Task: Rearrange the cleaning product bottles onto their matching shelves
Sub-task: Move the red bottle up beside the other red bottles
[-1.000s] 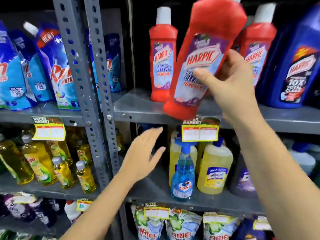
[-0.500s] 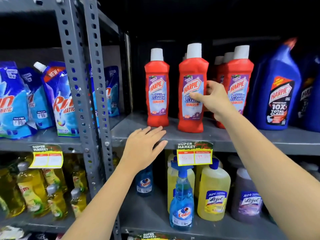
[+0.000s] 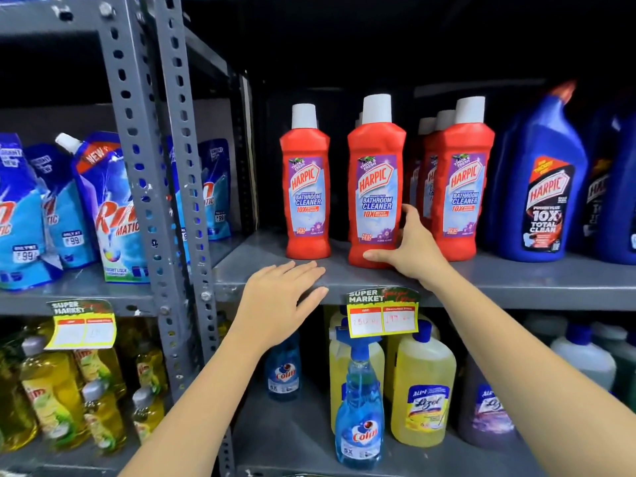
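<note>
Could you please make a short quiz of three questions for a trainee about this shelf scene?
1. True or false: the right hand touches the middle red Harpic bottle, which stands upright on the shelf.
2. The left hand is: A) holding a spray bottle; B) open and flat at the shelf edge; C) gripping a pouch.
3. Fill in: the Colin spray bottle stands one shelf ____ the red bottles.

Key: 1 true; 2 B; 3 below.

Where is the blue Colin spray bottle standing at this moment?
In the head view, the Colin spray bottle stands at the front of the lower shelf, right of centre, just left of the yellow Lizol bottle and below the price tag.
</note>
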The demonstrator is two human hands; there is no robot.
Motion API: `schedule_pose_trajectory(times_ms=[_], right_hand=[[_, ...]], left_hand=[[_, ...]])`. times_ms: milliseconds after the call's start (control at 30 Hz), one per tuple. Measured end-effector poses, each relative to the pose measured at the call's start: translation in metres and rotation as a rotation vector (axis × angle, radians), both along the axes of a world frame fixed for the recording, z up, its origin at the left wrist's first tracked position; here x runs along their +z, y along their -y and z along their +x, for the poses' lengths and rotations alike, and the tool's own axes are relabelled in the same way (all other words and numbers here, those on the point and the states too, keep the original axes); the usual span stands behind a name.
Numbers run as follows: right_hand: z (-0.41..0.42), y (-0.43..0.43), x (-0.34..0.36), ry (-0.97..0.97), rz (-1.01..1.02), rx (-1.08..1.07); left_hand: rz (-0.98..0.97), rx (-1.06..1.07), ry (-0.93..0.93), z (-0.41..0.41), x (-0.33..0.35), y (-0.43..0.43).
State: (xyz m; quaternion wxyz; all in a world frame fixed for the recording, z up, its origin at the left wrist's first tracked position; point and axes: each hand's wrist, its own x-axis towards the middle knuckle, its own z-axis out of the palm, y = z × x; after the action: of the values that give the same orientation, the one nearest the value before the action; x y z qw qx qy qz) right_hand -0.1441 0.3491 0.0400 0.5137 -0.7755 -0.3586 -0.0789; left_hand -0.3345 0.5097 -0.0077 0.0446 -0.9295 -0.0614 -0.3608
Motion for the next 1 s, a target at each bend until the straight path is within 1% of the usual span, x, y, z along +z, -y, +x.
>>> schedule_pose_trajectory(times_ms=[300, 700, 1000], right_hand=[[0.036, -0.021, 0.01, -0.077, -0.128, 0.08], [0.045, -0.019, 0.01, -0.155, -0.104, 0.235], [0.049, -0.019, 0.005, -0.163, -0.098, 0.251]], left_hand=[[-0.017, 0.008, -0.003, 0.0, 0.0, 0.002], [-0.005, 0.007, 0.025, 0.001, -0.003, 0.001], [0.004, 0.011, 0.014, 0.0, -0.002, 0.003]])
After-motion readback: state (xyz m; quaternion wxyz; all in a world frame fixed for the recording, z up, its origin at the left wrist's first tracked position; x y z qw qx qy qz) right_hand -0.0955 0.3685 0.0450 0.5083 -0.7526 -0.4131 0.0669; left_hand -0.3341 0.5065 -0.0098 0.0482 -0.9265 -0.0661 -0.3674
